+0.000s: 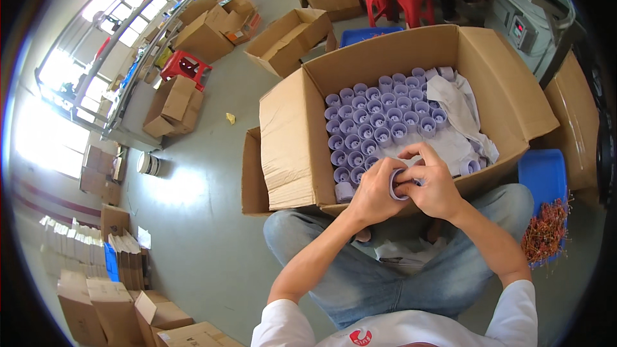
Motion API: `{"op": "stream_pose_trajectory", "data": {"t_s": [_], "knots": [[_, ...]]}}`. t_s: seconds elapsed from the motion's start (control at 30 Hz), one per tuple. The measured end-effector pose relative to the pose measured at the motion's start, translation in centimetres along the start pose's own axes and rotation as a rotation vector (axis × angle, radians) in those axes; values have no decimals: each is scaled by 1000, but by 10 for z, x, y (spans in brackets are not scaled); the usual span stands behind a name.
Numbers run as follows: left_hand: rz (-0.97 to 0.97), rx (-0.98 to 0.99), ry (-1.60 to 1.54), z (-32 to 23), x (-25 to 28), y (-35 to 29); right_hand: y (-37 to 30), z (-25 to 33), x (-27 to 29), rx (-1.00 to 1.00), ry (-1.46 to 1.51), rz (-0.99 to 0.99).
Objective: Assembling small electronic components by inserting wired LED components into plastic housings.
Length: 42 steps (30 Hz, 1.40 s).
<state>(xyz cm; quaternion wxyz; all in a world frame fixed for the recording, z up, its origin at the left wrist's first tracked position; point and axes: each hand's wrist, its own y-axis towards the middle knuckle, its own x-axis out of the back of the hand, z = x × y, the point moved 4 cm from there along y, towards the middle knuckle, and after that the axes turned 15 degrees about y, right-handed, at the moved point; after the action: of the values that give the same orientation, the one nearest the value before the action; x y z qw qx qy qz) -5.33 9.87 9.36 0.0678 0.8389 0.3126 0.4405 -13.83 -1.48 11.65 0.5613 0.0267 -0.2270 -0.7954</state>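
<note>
a large open brown cardboard box (289, 141) stands in front of the person, its side flaps spread. a shallow blue plastic tray (542, 173) lies just outside the box's right edge, with a tangled heap of thin reddish-brown wiry pieces (545, 234) on its near end. inside the box, close-set rows of pale purple round plastic cups (378, 119) run from the left edge toward the far right corner, mouths up. a crumpled white sheet (457, 99) lies along the right edge. the left hand (373, 189) and the right hand (438, 183) meet over the near edge: the left fingers are clamped around a single pale purple cup (394, 191), while the right fingers bend into its mouth; i cannot tell whether they pinch anything there. a loose tilted cup (470, 166) rests toward the near right corner.
</note>
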Motion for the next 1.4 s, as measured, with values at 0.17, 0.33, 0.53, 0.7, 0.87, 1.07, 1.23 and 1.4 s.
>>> {"op": "stream_pose_trajectory", "data": {"t_s": [0.17,0.33,0.53,0.7,0.87,1.07,1.23,1.4], "knots": [[-101,-81,83,2,3,6,2,-3,2,18,-12,-24],[-46,-19,10,6,5,4,4,-2,2,8,21,27],[-44,-29,31,-2,3,6,0,-5,5,-39,81,15],[-24,33,8,-9,4,3,-1,-2,0,19,83,28],[98,91,-14,-14,9,8,-3,-3,-4,50,46,67],[251,82,-81,-14,6,11,-5,-2,0,29,41,135],[162,109,-11,-14,6,5,-7,-3,-2,80,58,90],[50,57,88,-12,5,6,-7,-5,-3,152,80,25]]}}
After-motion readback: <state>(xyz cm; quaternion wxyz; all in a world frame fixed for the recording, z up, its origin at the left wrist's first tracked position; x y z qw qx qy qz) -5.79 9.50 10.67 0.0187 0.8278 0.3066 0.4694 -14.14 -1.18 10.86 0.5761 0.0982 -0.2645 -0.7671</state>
